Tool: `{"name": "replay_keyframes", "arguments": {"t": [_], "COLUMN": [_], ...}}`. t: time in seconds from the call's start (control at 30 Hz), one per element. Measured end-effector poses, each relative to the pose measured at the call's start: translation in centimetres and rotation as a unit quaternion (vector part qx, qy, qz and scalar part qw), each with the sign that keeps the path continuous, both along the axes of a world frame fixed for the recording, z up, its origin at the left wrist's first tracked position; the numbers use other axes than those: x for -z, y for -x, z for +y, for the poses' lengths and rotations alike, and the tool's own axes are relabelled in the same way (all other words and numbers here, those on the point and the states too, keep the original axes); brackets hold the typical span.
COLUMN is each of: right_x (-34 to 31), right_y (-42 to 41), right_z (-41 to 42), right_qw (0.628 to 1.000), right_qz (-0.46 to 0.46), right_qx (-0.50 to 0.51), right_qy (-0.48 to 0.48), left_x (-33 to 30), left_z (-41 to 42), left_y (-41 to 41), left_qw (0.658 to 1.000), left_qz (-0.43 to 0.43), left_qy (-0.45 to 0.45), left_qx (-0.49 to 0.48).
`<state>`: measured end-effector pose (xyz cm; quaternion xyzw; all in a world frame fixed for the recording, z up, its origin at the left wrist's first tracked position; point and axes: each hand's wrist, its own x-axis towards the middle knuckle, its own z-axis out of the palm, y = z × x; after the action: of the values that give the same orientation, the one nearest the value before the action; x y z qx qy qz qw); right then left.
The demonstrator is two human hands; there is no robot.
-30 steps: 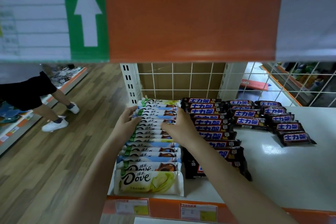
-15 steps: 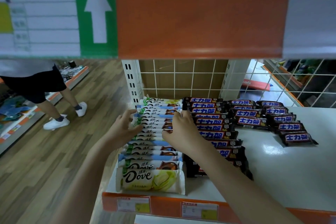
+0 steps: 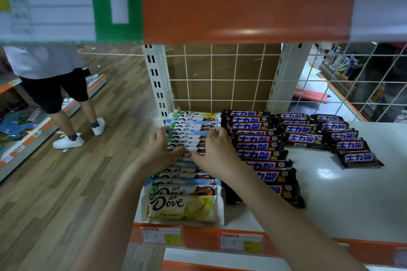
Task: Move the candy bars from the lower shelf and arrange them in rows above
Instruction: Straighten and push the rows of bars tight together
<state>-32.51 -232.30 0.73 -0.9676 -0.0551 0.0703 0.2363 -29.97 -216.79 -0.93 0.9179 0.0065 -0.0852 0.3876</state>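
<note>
Left hand [image 3: 161, 149] and right hand [image 3: 217, 149], fingers curled, grip opposite ends of the overlapping row of white Dove candy bars [image 3: 187, 182] on the white metal shelf [image 3: 352, 200]; dark brown bars [image 3: 259, 154] lie right.

You see white Dove bars [image 3: 185, 208] with black lettering, some wrappers tinted pale green, some light blue; beside them dark brown bars [image 3: 259, 154] carry white characters on blue bands edged red. Your shelf [image 3: 352, 204] is glossy white with an orange front strip [image 3: 200, 237]. Overhead hangs a sign [image 3: 242, 0], orange beside green with a white arrow.
</note>
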Motion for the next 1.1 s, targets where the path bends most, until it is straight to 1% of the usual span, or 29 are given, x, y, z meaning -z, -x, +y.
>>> {"name": "replay_keyframes", "arguments": {"t": [0.07,0.2,0.3,0.43,0.63,0.8,0.9,0.97,1.03,1.1], "right_x": [-0.1,-0.3,-0.1,0.4,1.4,0.8,0.4,0.6,1.1,1.4], "right_y": [0.1,1.1,2.4,4.1,4.6,5.3,6.9,8.1,8.7,8.8], "right_z": [0.0,0.0,0.1,0.7,1.6,0.7,-0.2,-0.3,0.1,0.5], "right_qw": [1.000,1.000,0.998,0.998,0.997,0.995,0.995,0.995,0.996,0.996], "right_qz": [-0.005,-0.018,-0.043,-0.032,-0.029,-0.024,-0.015,-0.003,0.003,0.006], "right_qx": [0.000,-0.007,-0.023,-0.028,-0.007,-0.026,-0.066,-0.083,-0.087,-0.076], "right_qy": [0.000,-0.021,-0.034,-0.047,-0.069,-0.095,-0.079,-0.052,-0.032,-0.041], "left_x": [-0.1,0.1,0.1,0.3,1.1,-0.1,-0.5,-0.4,0.2,0.6], "left_z": [0.1,1.2,2.1,1.8,1.6,2.1,3.3,3.3,2.8,2.3], "left_y": [0.1,0.8,2.2,3.8,4.2,5.1,6.9,8.0,8.7,9.1], "left_qw": [1.000,0.999,0.999,0.997,0.999,0.998,0.997,0.996,0.997,0.997], "left_qz": [-0.006,-0.036,-0.008,-0.027,-0.029,-0.017,-0.009,-0.009,-0.033,-0.057], "left_qy": [0.009,-0.001,-0.003,-0.043,0.000,0.025,0.037,0.020,0.000,-0.005], "left_qx": [-0.002,0.008,0.034,0.059,0.043,0.050,0.070,0.083,0.075,0.061]}}
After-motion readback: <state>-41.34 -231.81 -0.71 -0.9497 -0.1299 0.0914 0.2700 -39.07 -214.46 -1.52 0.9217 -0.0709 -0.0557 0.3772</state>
